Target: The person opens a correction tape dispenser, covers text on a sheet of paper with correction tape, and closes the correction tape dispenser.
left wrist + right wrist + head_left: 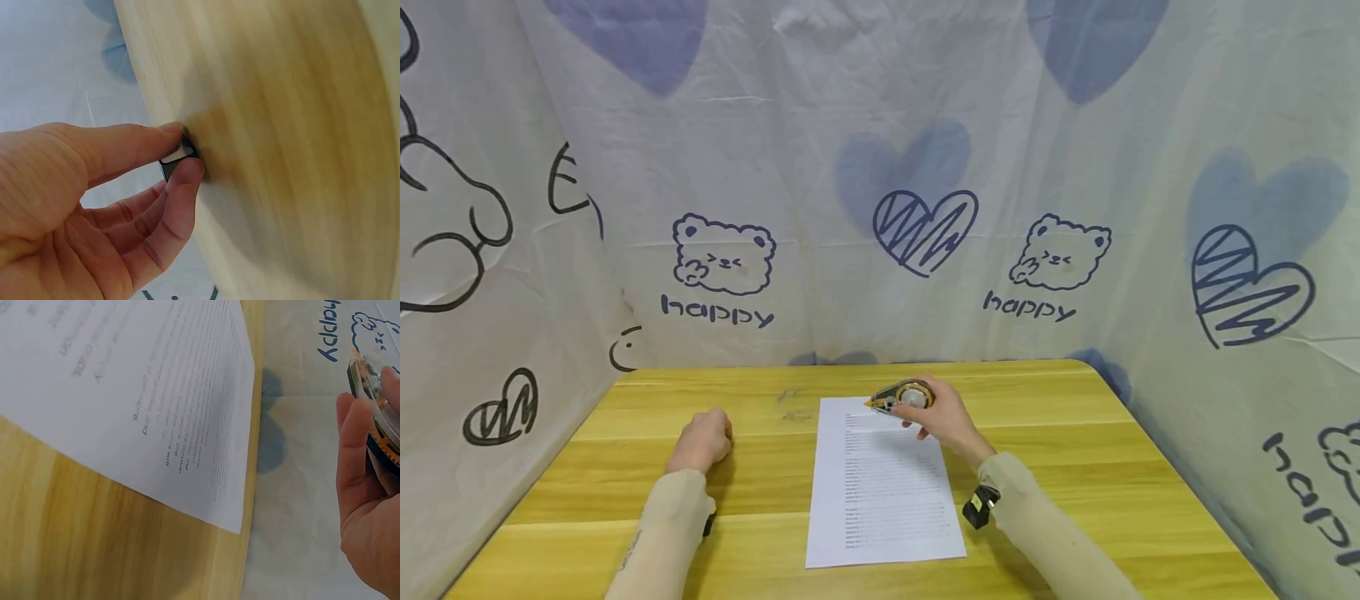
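Observation:
My right hand grips a correction tape dispenser with a clear body, a round hub and an orange tip pointing left. The dispenser is above the top part of a printed sheet of paper; in the right wrist view the dispenser appears at the right edge, partly cut off. To the left of the sheet is my left hand. In the left wrist view, that hand's thumb and index finger pinch a small dark piece with a shiny light face. Its kind cannot be told, and the head view hides it.
A yellow wood-grain table lies under both hands. White cloth printed with hearts, bears and the word "happy" hangs behind the table and along both sides. Faint dark marks show on the tabletop left of the sheet's top.

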`<state>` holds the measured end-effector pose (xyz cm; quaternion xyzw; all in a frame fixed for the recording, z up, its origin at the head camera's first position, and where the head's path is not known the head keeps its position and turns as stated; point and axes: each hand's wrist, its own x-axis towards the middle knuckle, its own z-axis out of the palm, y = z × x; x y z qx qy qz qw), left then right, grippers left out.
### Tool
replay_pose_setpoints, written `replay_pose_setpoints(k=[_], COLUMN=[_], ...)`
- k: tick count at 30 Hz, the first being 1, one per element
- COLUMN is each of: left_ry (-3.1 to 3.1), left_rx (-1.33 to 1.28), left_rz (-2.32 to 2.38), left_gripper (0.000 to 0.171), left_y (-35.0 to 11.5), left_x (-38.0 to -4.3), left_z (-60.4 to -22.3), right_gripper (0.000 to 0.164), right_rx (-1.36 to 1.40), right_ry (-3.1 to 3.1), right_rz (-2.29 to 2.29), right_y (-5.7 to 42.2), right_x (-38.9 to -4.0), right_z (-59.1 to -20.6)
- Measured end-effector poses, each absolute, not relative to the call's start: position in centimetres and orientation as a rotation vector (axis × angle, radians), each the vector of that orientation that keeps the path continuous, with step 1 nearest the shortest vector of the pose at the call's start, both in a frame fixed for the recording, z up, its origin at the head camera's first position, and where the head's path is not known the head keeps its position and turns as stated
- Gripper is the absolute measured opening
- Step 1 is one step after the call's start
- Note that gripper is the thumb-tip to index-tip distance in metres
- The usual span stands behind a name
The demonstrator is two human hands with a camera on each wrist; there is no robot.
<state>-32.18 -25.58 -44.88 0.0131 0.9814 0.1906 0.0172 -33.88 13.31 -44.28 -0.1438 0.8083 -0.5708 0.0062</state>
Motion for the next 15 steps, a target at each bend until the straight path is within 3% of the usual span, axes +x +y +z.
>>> replay_pose_setpoints(k=[4, 10, 15], left_ry=[3.053, 3.092, 3.128], left_rx=[0.015, -0.002, 0.044], left_rz=[0.511, 0.376, 0.292], left_gripper=[0.019, 0.014, 0.030], left_y=[-25.3, -24.0, -21.9], left_x=[-32.1, -32.0, -32.0], left_z=[-44.8, -44.4, -44.4], right_gripper=[0.033, 0.034, 0.037], right_rx=[-0.420, -0.426, -0.422], right_ry=[2.553, 2.482, 2.446], right_rz=[-1.678, -1.627, -1.601], right_y=[13.4, 13.5, 13.4], right_x=[-34.0, -34.3, -34.1], right_z=[-44.5, -45.0, -45.3])
